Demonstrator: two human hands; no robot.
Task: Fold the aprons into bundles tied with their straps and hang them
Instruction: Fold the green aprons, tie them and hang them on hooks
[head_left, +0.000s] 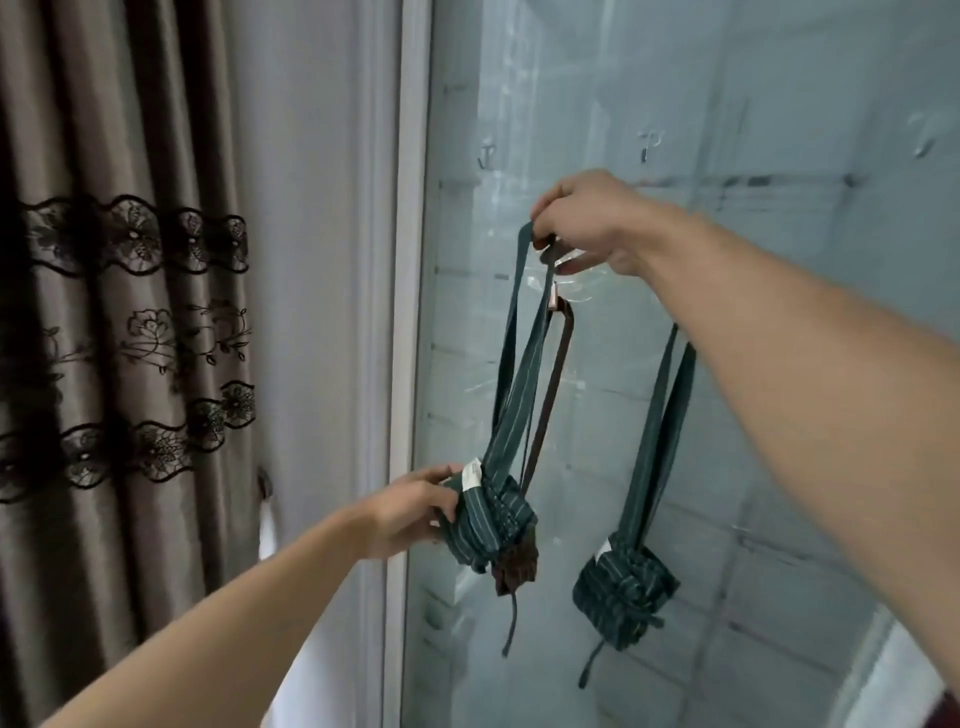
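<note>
green bundle in hand: striped, strap-tied, white tag on top, lifted by long loop against left part of glass panel.
brown bundle: mostly hidden behind it, strap up to small hook, apparently hanging.
second green bundle: hanging further right, loop top hidden, loose strap ends dangling below.
</note>
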